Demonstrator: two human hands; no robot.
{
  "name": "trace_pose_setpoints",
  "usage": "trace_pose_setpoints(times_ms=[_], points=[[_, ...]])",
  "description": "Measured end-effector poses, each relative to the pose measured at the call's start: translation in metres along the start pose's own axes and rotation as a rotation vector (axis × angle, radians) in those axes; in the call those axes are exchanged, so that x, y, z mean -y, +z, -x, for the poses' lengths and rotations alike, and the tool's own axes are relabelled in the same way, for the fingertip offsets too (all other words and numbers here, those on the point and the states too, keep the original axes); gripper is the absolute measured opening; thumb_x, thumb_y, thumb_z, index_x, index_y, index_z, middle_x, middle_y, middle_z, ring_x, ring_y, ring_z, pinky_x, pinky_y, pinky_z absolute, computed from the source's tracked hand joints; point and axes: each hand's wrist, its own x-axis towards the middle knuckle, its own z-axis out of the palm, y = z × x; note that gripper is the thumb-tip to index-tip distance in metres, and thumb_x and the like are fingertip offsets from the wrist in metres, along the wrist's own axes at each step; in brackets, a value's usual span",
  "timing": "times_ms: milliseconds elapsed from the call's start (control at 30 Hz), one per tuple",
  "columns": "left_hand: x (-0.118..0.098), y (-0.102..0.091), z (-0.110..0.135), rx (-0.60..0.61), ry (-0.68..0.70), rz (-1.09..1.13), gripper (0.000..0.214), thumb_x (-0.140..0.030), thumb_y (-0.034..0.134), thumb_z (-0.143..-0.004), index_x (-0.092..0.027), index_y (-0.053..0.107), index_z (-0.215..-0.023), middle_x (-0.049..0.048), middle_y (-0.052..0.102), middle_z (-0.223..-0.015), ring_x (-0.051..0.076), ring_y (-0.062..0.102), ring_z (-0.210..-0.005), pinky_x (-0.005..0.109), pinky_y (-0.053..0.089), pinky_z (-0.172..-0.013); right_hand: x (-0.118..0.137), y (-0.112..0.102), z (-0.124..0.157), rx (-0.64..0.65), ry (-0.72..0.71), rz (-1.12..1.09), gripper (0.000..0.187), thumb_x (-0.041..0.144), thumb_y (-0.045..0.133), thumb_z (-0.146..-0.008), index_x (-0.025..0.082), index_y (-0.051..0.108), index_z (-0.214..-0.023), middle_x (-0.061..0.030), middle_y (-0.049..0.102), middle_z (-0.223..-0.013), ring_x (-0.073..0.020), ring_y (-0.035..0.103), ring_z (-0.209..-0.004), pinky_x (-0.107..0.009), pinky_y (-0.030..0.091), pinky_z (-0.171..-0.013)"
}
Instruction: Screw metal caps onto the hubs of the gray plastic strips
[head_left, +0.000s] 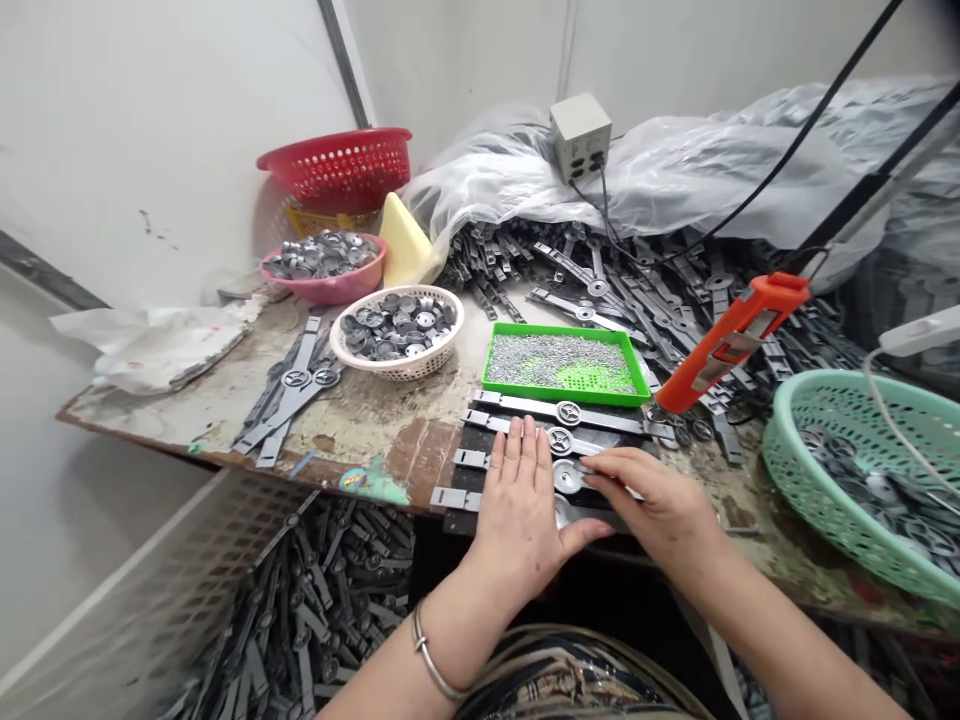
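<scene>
1. My left hand (pixel 521 500) lies flat, palm down, with its fingers straight and held side by side. It presses on a row of long flat grey strips with round wheel-shaped hubs (pixel 525 402), which lie across the table's front edge.
2. My right hand (pixel 660 505) sits just right of the left, thumb side touching it. Its fingers are bent and drawn together, the tips reaching a round grey metal disc (pixel 568 475) on one strip. I cannot tell whether they pinch the disc or only rest on it.
3. The disc lies between the two hands, just past the left hand's fingertips.
4. A thin silver bangle (pixel 429 655) circles the left wrist.
5. Just beyond the strips, ahead of both hands, stands a shallow green plastic tray of tiny silvery parts (pixel 562 393).
6. Ahead and right of the right hand, an orange-handled tool (pixel 731 340) leans tip-down towards the tray's corner.
7. Well to the right is a teal perforated basket (pixel 825 500).
8. Ahead and left of the left hand, a white woven basket of grey discs (pixel 405 368) stands near the tray.
</scene>
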Motion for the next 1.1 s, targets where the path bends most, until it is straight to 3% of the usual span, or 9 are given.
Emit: trace_pose_setpoints(times_ms=[133,300,500,633,733,767,900,1000,1100], points=[[0.002,0.006,0.006,0.041,0.003,-0.024,0.107,-0.083,0.022,-0.076,0.002,0.030,-0.140,0.0237,0.023,-0.149,0.033,0.011,-0.141,0.049,0.014,-0.114,-0.002,0.019,-0.001,0.076,-0.108,0.153,0.014,0.023,0.051,-0.091,0.019,0.064,-0.094,-0.0049,0.069,-0.094,-0.0176,0.064,-0.086,-0.032,0.048,-0.078],[0.002,0.011,0.005,0.097,0.001,-0.048,0.108,-0.084,0.022,-0.075,0.003,0.030,-0.140,0.0238,0.024,-0.149,0.034,0.014,-0.140,0.049,0.013,-0.114,0.000,0.015,0.006,0.131,-0.245,0.254,0.023,0.022,0.042,-0.096,0.016,0.063,-0.102,-0.0061,0.069,-0.101,-0.0176,0.062,-0.092,-0.033,0.040,-0.079],[0.003,0.009,0.003,0.107,0.014,-0.056,0.108,-0.083,0.027,-0.075,0.002,0.031,-0.140,0.0238,0.025,-0.149,0.034,0.017,-0.140,0.052,0.015,-0.113,0.007,0.015,0.005,0.113,-0.235,0.223,0.018,0.022,0.045,-0.094,0.020,0.063,-0.097,-0.0017,0.070,-0.099,-0.0168,0.062,-0.089,-0.035,0.040,-0.081],[0.005,0.009,0.002,0.082,0.023,-0.061,0.106,-0.082,0.026,-0.076,0.001,0.032,-0.140,0.0235,0.026,-0.148,0.035,0.018,-0.140,0.052,0.018,-0.112,-0.013,-0.017,0.015,-0.042,0.025,0.093,0.019,0.022,0.047,-0.093,0.021,0.062,-0.104,-0.0050,0.066,-0.103,-0.0168,0.061,-0.095,-0.032,0.046,-0.084],[0.006,0.009,0.001,0.080,0.033,-0.071,0.106,-0.083,0.028,-0.076,0.002,0.034,-0.139,0.0241,0.028,-0.147,0.035,0.020,-0.139,0.053,0.019,-0.112,-0.051,-0.045,0.031,-0.173,0.280,0.173,0.019,0.030,0.049,-0.090,0.021,0.063,-0.098,-0.0062,0.064,-0.098,-0.0189,0.061,-0.091,-0.034,0.049,-0.084],[0.006,0.009,0.001,0.079,0.039,-0.081,0.106,-0.082,0.029,-0.076,0.002,0.034,-0.139,0.0245,0.029,-0.147,0.035,0.020,-0.139,0.053,0.019,-0.112,-0.065,-0.050,0.037,-0.155,0.328,0.185,0.019,0.032,0.049,-0.089,0.021,0.064,-0.095,-0.0061,0.064,-0.095,-0.0196,0.061,-0.088,-0.035,0.049,-0.083],[0.006,0.010,0.000,0.063,0.056,-0.134,0.104,-0.081,0.034,-0.076,0.002,0.036,-0.138,0.0250,0.029,-0.146,0.036,0.023,-0.138,0.053,0.021,-0.111,-0.102,-0.043,0.048,0.013,0.395,0.108,0.024,0.034,0.051,-0.085,0.021,0.067,-0.097,-0.0072,0.062,-0.093,-0.0211,0.062,-0.085,-0.037,0.051,-0.078],[0.007,0.011,0.000,0.040,0.060,-0.151,0.103,-0.082,0.033,-0.076,0.001,0.038,-0.138,0.0243,0.032,-0.145,0.036,0.026,-0.137,0.053,0.022,-0.110,-0.107,-0.030,0.046,0.083,0.431,0.083,0.024,0.030,0.050,-0.082,0.023,0.067,-0.098,-0.0058,0.059,-0.089,-0.0184,0.061,-0.073,-0.034,0.051,-0.069],[0.007,0.012,0.000,0.030,0.067,-0.158,0.101,-0.081,0.034,-0.076,0.000,0.038,-0.138,0.0237,0.033,-0.145,0.036,0.026,-0.137,0.053,0.021,-0.111,-0.104,-0.028,0.043,0.065,0.490,0.085,0.016,0.031,0.054,-0.079,0.021,0.063,-0.087,-0.0042,0.058,-0.084,-0.0169,0.057,-0.066,-0.033,0.050,-0.066]])
